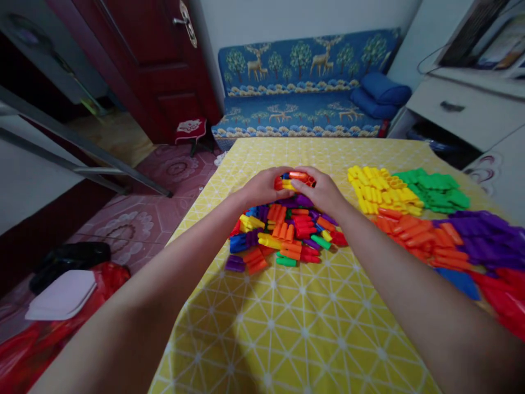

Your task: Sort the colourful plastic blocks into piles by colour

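Note:
My left hand (266,185) and my right hand (322,191) meet at the far side of a mixed pile of plastic building pieces (285,231). Between them they grip a small bunch of plastic pieces (298,176) in red, orange, yellow and blue. Fingers curl round both sides of the bunch and hide part of it. The pieces look like short tubes joined side by side. In the pile, purple, red, orange, yellow, blue and green ones lie jumbled on the yellow tablecloth (303,328).
At the right lie sorted heaps: yellow pieces (381,189), green pieces (435,189), orange pieces (422,235) and purple pieces (486,238), with a red plastic bag (506,295) nearer me. A blue patterned sofa (287,109) stands beyond the table. White lids (63,295) sit low at left.

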`<state>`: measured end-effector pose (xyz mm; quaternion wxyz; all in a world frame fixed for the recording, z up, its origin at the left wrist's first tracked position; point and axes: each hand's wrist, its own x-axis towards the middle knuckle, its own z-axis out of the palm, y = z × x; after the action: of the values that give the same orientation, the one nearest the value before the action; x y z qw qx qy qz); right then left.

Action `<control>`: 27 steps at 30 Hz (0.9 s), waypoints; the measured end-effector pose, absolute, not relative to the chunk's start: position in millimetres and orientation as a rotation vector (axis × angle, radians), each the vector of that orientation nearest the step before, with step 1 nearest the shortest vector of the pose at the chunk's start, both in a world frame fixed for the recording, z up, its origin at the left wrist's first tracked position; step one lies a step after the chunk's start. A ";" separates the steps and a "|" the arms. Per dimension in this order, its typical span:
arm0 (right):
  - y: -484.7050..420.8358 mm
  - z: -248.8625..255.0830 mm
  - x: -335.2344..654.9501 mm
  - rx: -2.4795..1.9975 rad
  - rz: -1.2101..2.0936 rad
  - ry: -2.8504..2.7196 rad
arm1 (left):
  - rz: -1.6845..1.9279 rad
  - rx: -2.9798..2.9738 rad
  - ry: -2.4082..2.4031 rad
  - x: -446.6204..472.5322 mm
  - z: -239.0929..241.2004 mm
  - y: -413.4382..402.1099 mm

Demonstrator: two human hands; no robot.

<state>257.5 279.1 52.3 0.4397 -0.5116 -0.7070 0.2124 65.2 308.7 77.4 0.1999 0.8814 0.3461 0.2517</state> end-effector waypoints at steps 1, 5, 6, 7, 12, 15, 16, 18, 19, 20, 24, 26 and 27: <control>268.3 52.6 254.6 -1.298 0.460 -1.814 | 0.708 2.530 1.003 61.8 78.5 295.7; 225.1 47.2 247.3 -1.442 0.121 -2.005 | 0.650 2.625 1.298 51.6 76.0 240.7; 214.6 44.2 246.3 -1.480 0.056 -2.034 | 0.648 2.621 1.347 50.5 72.9 227.4; 204.6 40.6 245.2 -1.520 0.010 -2.053 | 0.668 2.621 1.375 50.3 68.7 215.1; 167.9 18.0 237.6 -1.642 -0.085 -2.069 | 0.631 2.625 1.436 58.8 40.6 176.0; 161.0 8.6 234.6 -1.639 -0.114 -2.025 | 0.677 2.641 1.511 64.9 29.4 168.8; 160.8 6.6 234.5 -1.629 -0.111 -1.999 | 0.709 2.649 1.523 66.0 27.5 168.0; 162.0 4.1 235.3 -1.591 -0.082 -1.935 | 0.753 2.656 1.521 66.7 25.7 167.7; 162.7 3.2 236.2 -1.560 -0.055 -1.905 | 0.769 2.654 1.517 66.3 25.4 168.0; 163.3 2.6 237.3 -1.519 -0.020 -1.881 | 0.786 2.647 1.514 65.6 25.3 168.5; 162.8 2.2 242.0 -1.347 0.083 -1.774 | 0.867 2.604 1.479 61.1 24.4 171.6; 161.3 3.4 243.9 -1.307 0.071 -1.717 | 0.899 2.582 1.456 59.4 23.3 172.9; 160.7 4.4 244.6 -1.295 0.054 -1.704 | 0.914 2.572 1.448 58.7 22.6 173.4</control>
<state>244.6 160.7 4.4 0.4798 -0.5307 -0.6984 0.0221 58.7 173.4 22.6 0.0259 0.8322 0.4685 0.2956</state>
